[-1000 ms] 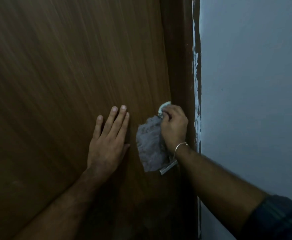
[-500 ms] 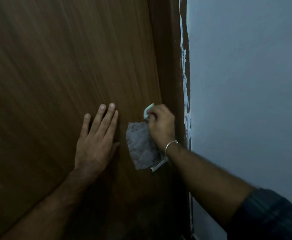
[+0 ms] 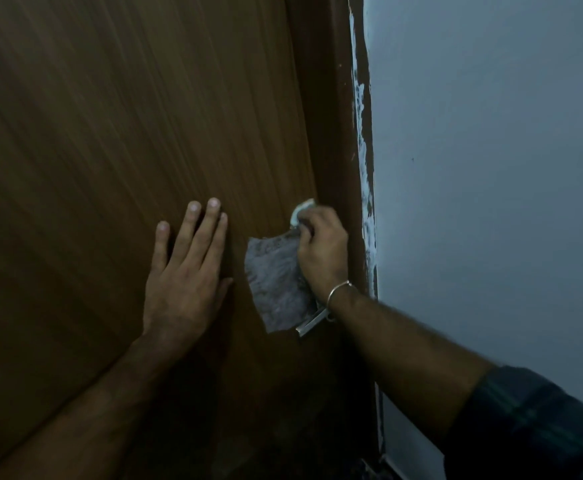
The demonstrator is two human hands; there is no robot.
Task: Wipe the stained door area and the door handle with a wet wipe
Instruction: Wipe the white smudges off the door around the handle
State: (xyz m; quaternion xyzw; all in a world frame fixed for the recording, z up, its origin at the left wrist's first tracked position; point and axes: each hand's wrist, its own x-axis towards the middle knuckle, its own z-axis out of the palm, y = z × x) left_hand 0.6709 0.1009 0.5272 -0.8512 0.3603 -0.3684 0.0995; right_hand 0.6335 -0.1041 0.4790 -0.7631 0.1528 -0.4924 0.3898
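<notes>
A brown wood-grain door (image 3: 127, 140) fills the left of the head view. My left hand (image 3: 186, 268) lies flat on it, fingers together and pointing up. My right hand (image 3: 323, 251) is closed around a wet wipe (image 3: 278, 289) near the door's right edge. The wipe is grey and soiled where it hangs below the fist, and a cleaner pale corner sticks out above the fingers. A metal door handle (image 3: 312, 325) pokes out just under my right wrist, mostly hidden by the wipe and my arm.
The dark door frame (image 3: 331, 109) runs down beside the door, with smeared white paint along its right edge. A pale blue-grey wall (image 3: 490, 168) takes up the right side. My right forearm wears a thin bangle and a dark sleeve.
The right hand with the wipe has shifted only slightly against the door edge. The left hand stays flat on the door. The camera view has swayed sideways.
</notes>
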